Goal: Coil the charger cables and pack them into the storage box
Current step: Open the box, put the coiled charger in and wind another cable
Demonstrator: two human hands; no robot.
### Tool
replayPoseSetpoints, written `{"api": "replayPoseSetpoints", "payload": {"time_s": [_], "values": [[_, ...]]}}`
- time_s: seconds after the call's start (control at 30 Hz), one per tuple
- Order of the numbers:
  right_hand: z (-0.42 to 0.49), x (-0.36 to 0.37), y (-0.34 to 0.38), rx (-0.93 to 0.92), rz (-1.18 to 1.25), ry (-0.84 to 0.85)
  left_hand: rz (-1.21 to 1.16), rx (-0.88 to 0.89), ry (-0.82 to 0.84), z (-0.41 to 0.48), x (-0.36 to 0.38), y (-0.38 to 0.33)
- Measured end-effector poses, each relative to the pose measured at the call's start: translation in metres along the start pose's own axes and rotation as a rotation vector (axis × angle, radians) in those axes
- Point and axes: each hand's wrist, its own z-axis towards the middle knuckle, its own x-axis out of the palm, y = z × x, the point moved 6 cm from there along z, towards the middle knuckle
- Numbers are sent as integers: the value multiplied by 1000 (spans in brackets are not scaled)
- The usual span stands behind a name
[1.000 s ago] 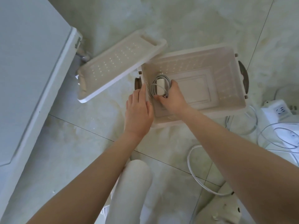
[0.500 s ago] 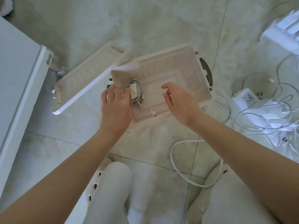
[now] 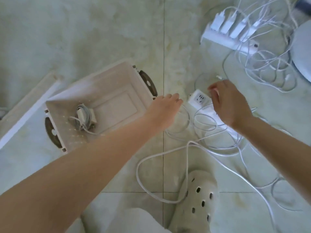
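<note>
The white storage box (image 3: 117, 76) stands open on the tiled floor at centre left. A coiled grey cable with its white charger block (image 3: 85, 116) lies in the box's near left corner. My left hand (image 3: 165, 106) reaches past the box's right end, fingers relaxed above thin loose white cables (image 3: 203, 125). My right hand (image 3: 226, 101) hovers over a white power socket block (image 3: 199, 98), its fingers loosely curled downward; I see nothing held in it. The loose cables spread under and between both hands.
The box lid (image 3: 25, 113) lies tilted at the left. A power strip (image 3: 223, 39) with several chargers plugged in sits top right beside a cable tangle (image 3: 269, 68). A thick white cable loop (image 3: 151, 167) and a white clog (image 3: 198, 195) are near me.
My right hand let go of the coiled charger, which stays in the box. Both hands moved right, out of the box and over the loose cables. The view swung right.
</note>
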Motion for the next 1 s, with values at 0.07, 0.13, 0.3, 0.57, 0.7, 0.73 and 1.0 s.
{"api": "replayPoseSetpoints", "payload": {"time_s": [0.07, 0.13, 0.3, 0.57, 0.7, 0.73, 1.0], "values": [[21, 13, -19, 106, -82, 202, -3, -44, 27, 26, 12, -6], [31, 29, -31, 174, -210, 432, -29, -60, 25, 48, 24, -13], [34, 49, -21, 140, -424, 713, -127, -64, 112, 84, 53, -26], [22, 70, -11, 13, -669, 859, -178, 52, 181, 93, 79, -41], [19, 88, -13, 20, -641, 850, -229, 40, 91, 93, 77, -45], [18, 89, -12, 20, -635, 850, -272, 27, 83, 94, 77, -45], [14, 78, -17, -24, -575, 793, -377, -12, 138, 101, 78, -41]]}}
